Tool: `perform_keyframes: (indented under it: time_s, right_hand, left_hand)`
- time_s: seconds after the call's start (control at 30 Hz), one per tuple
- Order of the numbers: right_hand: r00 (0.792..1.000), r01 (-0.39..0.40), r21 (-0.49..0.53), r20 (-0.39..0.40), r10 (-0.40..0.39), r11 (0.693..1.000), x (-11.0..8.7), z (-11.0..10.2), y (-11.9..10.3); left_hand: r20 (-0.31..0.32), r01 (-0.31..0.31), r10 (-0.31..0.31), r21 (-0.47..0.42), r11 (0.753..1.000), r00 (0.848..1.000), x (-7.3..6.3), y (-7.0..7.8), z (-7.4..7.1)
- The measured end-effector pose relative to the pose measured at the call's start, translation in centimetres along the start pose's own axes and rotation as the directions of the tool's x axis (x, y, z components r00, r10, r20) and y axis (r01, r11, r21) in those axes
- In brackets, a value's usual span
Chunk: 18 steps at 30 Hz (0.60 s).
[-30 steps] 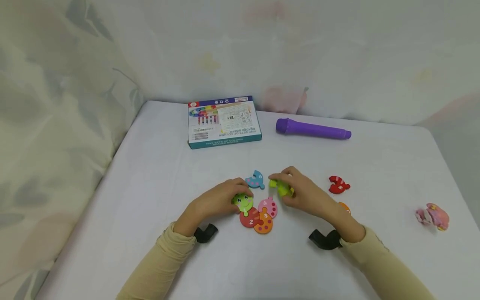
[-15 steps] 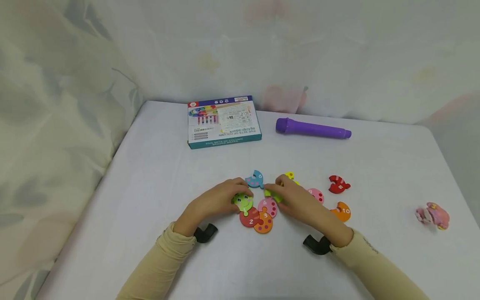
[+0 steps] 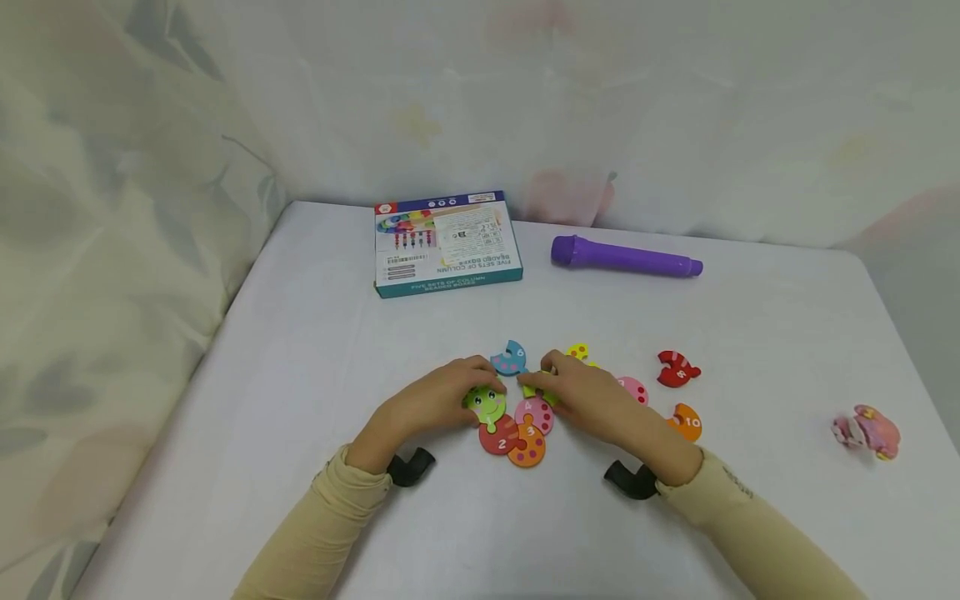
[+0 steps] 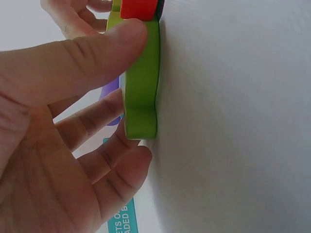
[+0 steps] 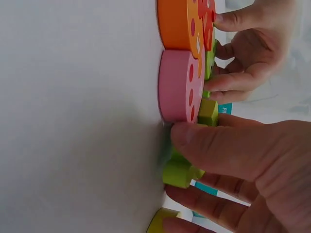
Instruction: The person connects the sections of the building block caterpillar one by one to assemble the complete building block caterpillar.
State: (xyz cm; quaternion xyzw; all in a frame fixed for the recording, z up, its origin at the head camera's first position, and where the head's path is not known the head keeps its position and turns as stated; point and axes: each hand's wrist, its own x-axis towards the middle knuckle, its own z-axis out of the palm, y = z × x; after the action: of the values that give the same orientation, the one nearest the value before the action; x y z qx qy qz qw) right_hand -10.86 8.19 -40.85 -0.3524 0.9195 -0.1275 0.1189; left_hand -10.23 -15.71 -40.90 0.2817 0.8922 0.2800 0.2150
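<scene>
In the head view, my left hand (image 3: 442, 396) grips the edge of a green smiling-face puzzle piece (image 3: 491, 407). Joined to it in a curve are a red piece marked 2 (image 3: 497, 438), an orange piece marked 3 (image 3: 528, 452) and a pink piece marked 4 (image 3: 537, 418). My right hand (image 3: 592, 396) pinches a lime-green puzzle piece (image 5: 179, 172) between thumb and fingers, right at the pink piece's upper end. In the right wrist view it looks tilted against the pink edge; whether they interlock I cannot tell. Fingers hide its number.
Loose puzzle pieces lie around: blue 6 (image 3: 510, 360), yellow (image 3: 578, 352), pink (image 3: 634, 389), red (image 3: 677, 369) and orange 10 (image 3: 686, 423). Behind stand a beaded-box carton (image 3: 450, 246) and a purple microphone-shaped tube (image 3: 627, 257). A pink toy figure (image 3: 867, 433) lies far right.
My right hand has moved left with the lime-green piece, up to the pink 4, uncovering the yellow, pink and orange 10 pieces. My left hand has stayed on the face piece.
</scene>
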Motion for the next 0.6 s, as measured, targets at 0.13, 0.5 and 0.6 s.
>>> perform_keyframes:
  time_s: [0.13, 0.5, 0.6]
  right_hand:
    - [1.0, 0.006, -0.05, 0.027, -0.005, 0.999, 0.1, -0.2, 0.0]
    - [0.989, -0.138, 0.067, 0.056, 0.134, 0.988, 1.5, -2.0, -0.1]
    - [0.972, -0.235, 0.052, 0.01, 0.235, 0.971, 3.3, -1.7, -0.9]
  left_hand:
    - [0.006, -0.001, 0.001, -0.009, 1.0, 1.0, 0.0, 0.2, -0.1]
    - [0.012, -0.002, 0.002, 0.002, 1.0, 1.0, 0.1, 0.0, 0.0]
    - [0.003, -0.008, 0.008, 0.006, 1.0, 1.0, 0.0, -0.1, 0.1]
